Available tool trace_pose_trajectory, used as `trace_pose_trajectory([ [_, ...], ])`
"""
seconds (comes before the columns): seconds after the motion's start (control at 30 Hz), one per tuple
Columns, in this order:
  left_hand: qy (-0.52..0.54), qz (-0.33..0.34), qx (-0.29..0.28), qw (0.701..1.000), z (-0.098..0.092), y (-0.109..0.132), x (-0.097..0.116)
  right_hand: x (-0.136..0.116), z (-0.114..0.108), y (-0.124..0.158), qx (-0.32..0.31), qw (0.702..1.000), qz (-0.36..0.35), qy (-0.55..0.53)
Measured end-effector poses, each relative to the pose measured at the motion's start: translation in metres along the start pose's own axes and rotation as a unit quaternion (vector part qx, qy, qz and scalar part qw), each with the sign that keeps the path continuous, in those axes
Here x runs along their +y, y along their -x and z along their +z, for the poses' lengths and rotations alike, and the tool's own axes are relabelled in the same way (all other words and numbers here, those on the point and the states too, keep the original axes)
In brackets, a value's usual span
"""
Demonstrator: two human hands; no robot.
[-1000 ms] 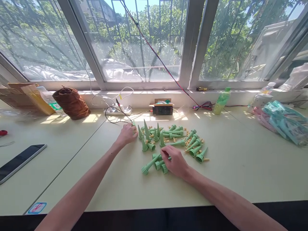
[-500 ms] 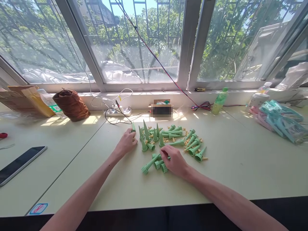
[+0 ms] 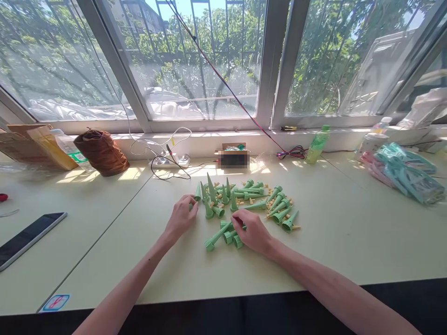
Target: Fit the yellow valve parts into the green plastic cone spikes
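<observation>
Green plastic watering spikes [image 3: 211, 191] cover the middle of the table, some upright on their wide ends and others on their sides. My left hand [image 3: 181, 215] is at the group's left edge, fingers curled round a bit of green, seemingly a watering spike [image 3: 191, 205]. Just beyond its fingertips stands another spike [image 3: 197, 191]. My right hand [image 3: 252, 231] has its fingers pinched together over the nearer lying spikes [image 3: 218, 236]; whatever is between them is hidden. Small tan pegs [image 3: 250, 201] lie among the spikes, and some stick out from their sides.
A phone [image 3: 30, 239] lies at the left. Along the window side are a brown bag [image 3: 102, 152], a power strip with cables [image 3: 167, 160], a small box [image 3: 233, 158] and a green bottle [image 3: 317, 145]. Teal and pink plastic packages [image 3: 407, 172] sit at the right.
My left hand has drawn back slightly toward me, and the spike at its fingers now stands a little nearer the group. My right hand has hardly moved.
</observation>
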State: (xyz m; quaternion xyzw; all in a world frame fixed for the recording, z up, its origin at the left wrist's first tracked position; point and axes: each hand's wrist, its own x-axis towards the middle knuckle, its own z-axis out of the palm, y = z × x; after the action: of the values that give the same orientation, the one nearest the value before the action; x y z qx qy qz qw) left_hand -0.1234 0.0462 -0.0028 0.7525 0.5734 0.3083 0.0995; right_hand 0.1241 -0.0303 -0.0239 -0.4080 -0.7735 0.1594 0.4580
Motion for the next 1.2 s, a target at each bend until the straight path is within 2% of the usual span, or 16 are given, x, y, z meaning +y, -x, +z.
trace_pose_trajectory([
  [0.13,0.081,-0.082,0.017,0.993,-0.001,0.003,0.01,-0.001,0.0,0.0,0.0,1.0,-0.007,0.005],
  [0.27,0.178,-0.161,0.049,0.97,0.001,0.0,0.013,-0.006,0.001,0.001,-0.002,0.999,-0.042,0.017],
  [0.37,0.251,-0.188,0.077,0.946,0.003,-0.003,0.013,-0.012,0.001,0.004,-0.009,0.994,-0.097,0.044],
  [0.47,0.246,-0.196,0.126,0.941,0.003,-0.002,0.02,-0.016,0.003,0.008,-0.032,0.984,-0.154,0.081],
  [0.53,0.201,-0.171,0.194,0.945,-0.002,0.002,0.032,-0.016,0.005,0.01,-0.051,0.977,-0.184,0.101],
  [0.6,0.175,-0.09,0.254,0.947,-0.008,0.008,0.048,-0.015,0.007,0.01,-0.057,0.971,-0.199,0.116],
  [0.67,0.153,-0.001,0.27,0.951,-0.012,0.014,0.067,-0.013,0.008,0.009,-0.052,0.969,-0.2,0.132],
  [0.73,0.12,0.098,0.25,0.956,-0.013,0.02,0.084,-0.011,0.009,0.008,-0.04,0.968,-0.198,0.149],
  [0.8,0.104,0.162,0.188,0.963,-0.009,0.024,0.098,-0.01,0.008,0.007,-0.028,0.965,-0.2,0.168],
  [0.9,0.112,0.165,0.103,0.975,0.003,0.027,0.11,-0.011,0.007,0.009,-0.017,0.956,-0.226,0.187],
  [1.03,0.08,0.159,-0.019,0.984,0.021,0.026,0.11,-0.018,0.005,0.012,0.003,0.942,-0.293,0.162],
  [1.1,0.06,0.154,-0.048,0.985,0.028,0.025,0.108,-0.02,0.005,0.014,0.012,0.94,-0.307,0.144],
  [1.2,0.026,0.152,-0.075,0.985,0.037,0.023,0.108,-0.019,0.004,0.019,0.008,0.949,-0.287,0.134],
])
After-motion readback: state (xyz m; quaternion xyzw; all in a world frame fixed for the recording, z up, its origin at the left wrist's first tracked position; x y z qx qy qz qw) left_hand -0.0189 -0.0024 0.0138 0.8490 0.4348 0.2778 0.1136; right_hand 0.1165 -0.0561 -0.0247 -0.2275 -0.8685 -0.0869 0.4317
